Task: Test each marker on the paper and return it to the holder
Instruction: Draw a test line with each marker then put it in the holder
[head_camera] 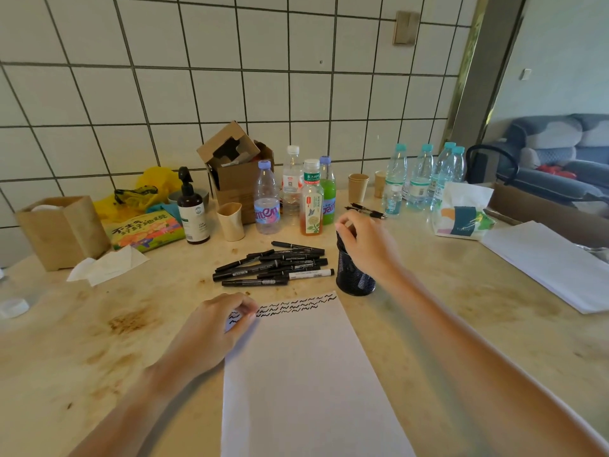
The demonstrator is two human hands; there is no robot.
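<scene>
A white sheet of paper [306, 374] lies in front of me, with rows of black squiggles along its top edge. My left hand [214, 328] rests on the sheet's top left corner with its fingers loosely curled, holding nothing. Several black markers [273, 267] lie in a loose pile beyond the paper. A black mesh holder [354, 275] stands to the right of the pile. My right hand [365, 245] is over the holder's mouth, fingers curled down at the rim. The hand hides the opening, so I cannot tell whether it pinches a marker.
Behind the pile stand several drink bottles [311, 199], paper cups [230, 221], a pump bottle [192, 209] and an open cardboard box [237, 166]. A wooden box [62, 230] and tissues are at the left. Water bottles, a tissue pack [461, 212] and stacked paper [553, 262] are at the right.
</scene>
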